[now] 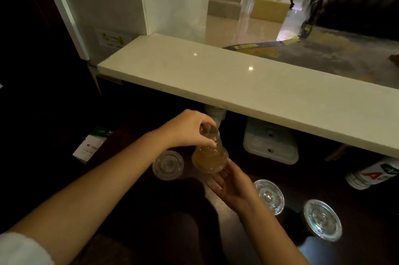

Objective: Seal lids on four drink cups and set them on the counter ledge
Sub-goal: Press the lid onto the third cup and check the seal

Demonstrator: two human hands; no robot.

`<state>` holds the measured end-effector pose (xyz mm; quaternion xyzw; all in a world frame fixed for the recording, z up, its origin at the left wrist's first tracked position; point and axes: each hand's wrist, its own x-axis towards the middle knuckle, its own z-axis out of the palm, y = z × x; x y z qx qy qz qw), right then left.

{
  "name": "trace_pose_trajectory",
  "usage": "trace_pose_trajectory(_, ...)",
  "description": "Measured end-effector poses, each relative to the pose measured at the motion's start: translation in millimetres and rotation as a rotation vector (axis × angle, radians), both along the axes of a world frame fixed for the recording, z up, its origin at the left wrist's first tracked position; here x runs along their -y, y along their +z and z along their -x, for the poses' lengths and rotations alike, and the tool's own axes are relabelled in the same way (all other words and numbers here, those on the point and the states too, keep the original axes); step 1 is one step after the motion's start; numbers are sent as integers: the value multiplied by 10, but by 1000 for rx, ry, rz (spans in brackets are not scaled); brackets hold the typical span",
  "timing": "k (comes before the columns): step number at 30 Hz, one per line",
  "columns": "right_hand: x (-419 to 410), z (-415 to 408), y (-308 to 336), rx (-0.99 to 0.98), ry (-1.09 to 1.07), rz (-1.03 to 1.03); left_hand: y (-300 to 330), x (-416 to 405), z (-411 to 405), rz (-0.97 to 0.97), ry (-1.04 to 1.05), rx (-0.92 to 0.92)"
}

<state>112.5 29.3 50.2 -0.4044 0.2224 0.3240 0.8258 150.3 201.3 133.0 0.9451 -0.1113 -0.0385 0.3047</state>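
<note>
A clear plastic drink cup (210, 156) of amber liquid is turned over, narrow base up and wide lidded end down toward me. My left hand (190, 128) grips its base from above. My right hand (233, 184) lies palm-up with its fingers spread under the lidded end, touching it. Three more lidded cups stand on the dark lower counter: one to the left (168, 165) and two to the right (268, 196) (322, 219). The white stone counter ledge (237, 83) runs above and behind, with no cups on it.
Under the ledge sit a white plastic container (269, 143) and a white cylinder (214, 113). A stack of printed cups (371, 175) lies at the right. A white and green booklet (92, 143) rests at the left. Beyond the ledge is a glass partition.
</note>
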Motion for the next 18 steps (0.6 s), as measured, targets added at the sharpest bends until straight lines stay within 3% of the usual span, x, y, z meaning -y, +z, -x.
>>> trace_pose_trajectory(5, -38, -19, 119, -12, 42, -2, 320, 120, -190, -185, -139, -29)
trace_pose_trajectory(18, 27, -16, 207, 13, 14, -33, 479, 287, -226, -219, -213, 38)
